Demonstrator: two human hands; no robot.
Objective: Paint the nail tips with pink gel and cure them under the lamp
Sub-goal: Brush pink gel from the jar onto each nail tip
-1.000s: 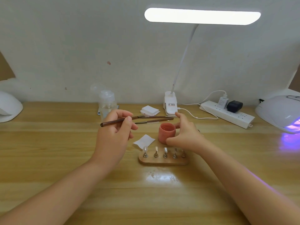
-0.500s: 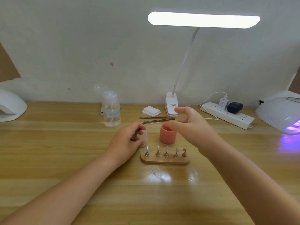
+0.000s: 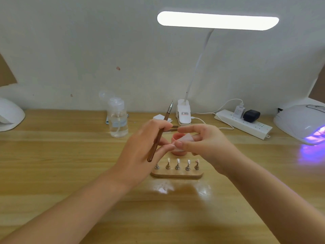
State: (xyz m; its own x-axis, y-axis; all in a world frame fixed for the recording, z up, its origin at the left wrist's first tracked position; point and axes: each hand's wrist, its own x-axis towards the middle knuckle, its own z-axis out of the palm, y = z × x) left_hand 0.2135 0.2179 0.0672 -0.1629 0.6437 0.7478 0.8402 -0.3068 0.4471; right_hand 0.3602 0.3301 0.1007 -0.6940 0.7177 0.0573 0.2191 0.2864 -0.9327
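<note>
My left hand [image 3: 140, 150] grips a brown nail brush [image 3: 161, 131], its thin tip pointing up and away. My right hand [image 3: 205, 143] pinches a small white wipe pad [image 3: 184, 140], and my left fingertips touch the pad's near corner. Both hands hover above the pink gel jar [image 3: 176, 152], which they mostly hide. In front of the jar a wooden holder [image 3: 176, 174] carries several nail tips on metal stands. The UV curing lamp [image 3: 300, 122] glows purple at the far right.
A clear pump bottle [image 3: 117, 118] stands left of the hands. Two more brushes [image 3: 173, 127] and a stack of white pads [image 3: 159, 118] lie behind them. Along the wall are a clip desk lamp [image 3: 183, 114], a power strip [image 3: 244, 125] and a second white lamp [image 3: 8, 115] at the left edge.
My left hand picked the white pad off the table and rose, swinging the brush tip upward. My right hand came down from above the jar and took hold of the pad.
</note>
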